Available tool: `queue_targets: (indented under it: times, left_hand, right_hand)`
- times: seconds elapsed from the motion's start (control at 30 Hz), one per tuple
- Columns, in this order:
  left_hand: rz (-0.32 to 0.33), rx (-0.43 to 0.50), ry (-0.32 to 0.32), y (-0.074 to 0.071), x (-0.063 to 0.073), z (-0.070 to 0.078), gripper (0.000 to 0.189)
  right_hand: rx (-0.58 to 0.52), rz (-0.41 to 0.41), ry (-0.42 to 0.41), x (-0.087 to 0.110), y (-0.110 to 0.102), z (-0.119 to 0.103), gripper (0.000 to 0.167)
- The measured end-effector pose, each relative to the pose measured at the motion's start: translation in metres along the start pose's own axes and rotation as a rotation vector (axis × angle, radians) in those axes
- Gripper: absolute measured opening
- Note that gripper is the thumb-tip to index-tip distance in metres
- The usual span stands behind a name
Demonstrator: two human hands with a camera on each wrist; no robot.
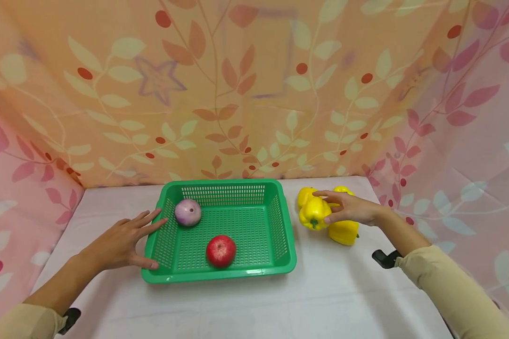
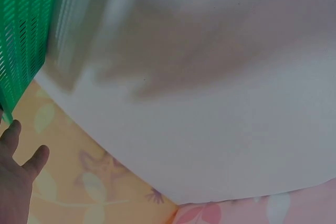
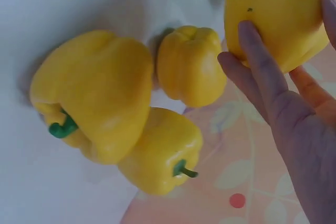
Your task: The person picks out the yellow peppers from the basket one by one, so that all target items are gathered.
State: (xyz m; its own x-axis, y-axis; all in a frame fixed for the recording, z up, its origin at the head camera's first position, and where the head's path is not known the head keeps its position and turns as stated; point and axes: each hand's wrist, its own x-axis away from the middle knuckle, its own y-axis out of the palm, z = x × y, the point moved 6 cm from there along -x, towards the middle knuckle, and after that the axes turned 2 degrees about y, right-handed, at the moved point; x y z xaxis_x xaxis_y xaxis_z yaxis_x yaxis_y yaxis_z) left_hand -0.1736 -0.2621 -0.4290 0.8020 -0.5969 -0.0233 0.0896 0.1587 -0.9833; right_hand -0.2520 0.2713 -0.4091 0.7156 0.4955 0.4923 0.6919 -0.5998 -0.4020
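My right hand grips a yellow bell pepper between thumb and fingers, just right of the green basket. In the right wrist view this bell pepper is held off the table, its green stem facing away from the palm. Three more yellow bell peppers lie beneath and around that hand, one large bell pepper nearest the wrist camera. My left hand is spread at the basket's left rim, fingers extended over it. Inside the basket are a purple onion and a red pomegranate.
A white cloth covers the table. Patterned fabric hangs behind it and along both sides. Black straps are worn at the wrists.
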Motion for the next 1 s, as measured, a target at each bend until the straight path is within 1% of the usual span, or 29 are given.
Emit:
queue_targets:
  times: [0.07,0.27,0.4,0.53,0.77,0.9,1.0]
  left_hand:
    - [-0.001,0.004,-0.002,0.001,0.0,0.0,0.109]
    - [0.002,0.006,-0.008,0.002,0.001,0.0,0.109]
    - [0.0,0.005,-0.007,0.001,0.001,0.0,0.109]
    - [-0.002,0.01,-0.003,0.001,0.0,0.0,0.108]
    - [0.003,0.004,0.001,0.001,0.001,0.0,0.109]
    - [0.01,-0.001,0.008,0.001,0.001,0.0,0.108]
    - [0.011,0.0,0.01,0.0,0.001,0.0,0.108]
  right_hand:
    - [-0.001,-0.001,0.02,-0.002,0.003,0.007,0.085]
    - [-0.002,-0.005,0.044,-0.007,0.015,0.023,0.085]
    - [0.004,0.012,0.069,-0.01,0.021,0.031,0.085]
    - [0.029,0.036,0.075,-0.013,0.026,0.039,0.084]
    - [0.042,0.069,0.051,-0.021,0.035,0.043,0.084]
    - [0.04,0.093,0.073,-0.024,0.037,0.045,0.086]
    - [0.024,0.094,0.066,-0.025,0.038,0.045,0.086]
